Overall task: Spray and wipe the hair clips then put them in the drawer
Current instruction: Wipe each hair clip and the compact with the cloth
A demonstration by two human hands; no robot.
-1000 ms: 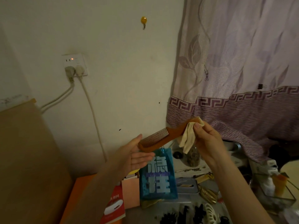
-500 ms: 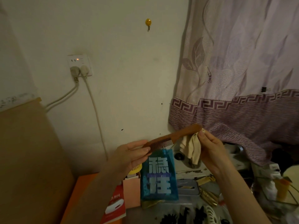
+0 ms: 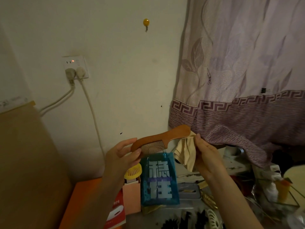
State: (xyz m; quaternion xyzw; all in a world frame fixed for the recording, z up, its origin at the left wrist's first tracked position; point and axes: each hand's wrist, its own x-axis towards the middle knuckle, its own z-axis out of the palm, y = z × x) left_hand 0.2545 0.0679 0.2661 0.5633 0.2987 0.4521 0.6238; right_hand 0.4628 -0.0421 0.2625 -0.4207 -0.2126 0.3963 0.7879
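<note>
I am holding a wooden comb level in front of the wall, above the cluttered table. My left hand is pinching its toothed end between thumb and fingers; my right hand is gripping a beige cloth just under the handle end, the cloth's upper corner touching the wood. The hands are apart, one at each end. To wipe well, I judge that I should be keeping the left pinch firm, wrapping the cloth round the handle and drawing it along the spine toward the teeth, with light pressure over the fine teeth. The hair clips are lying at the table's near edge, dark ones beside a white one, untouched; the drawer is not in view.

Compared with a second ago, the cloth is no longer over the handle tip but hanging below it, my left fingers are now closing round the toothed end where the palm lay open beneath it, and a yellow handheld fan is showing under my left wrist.
</note>
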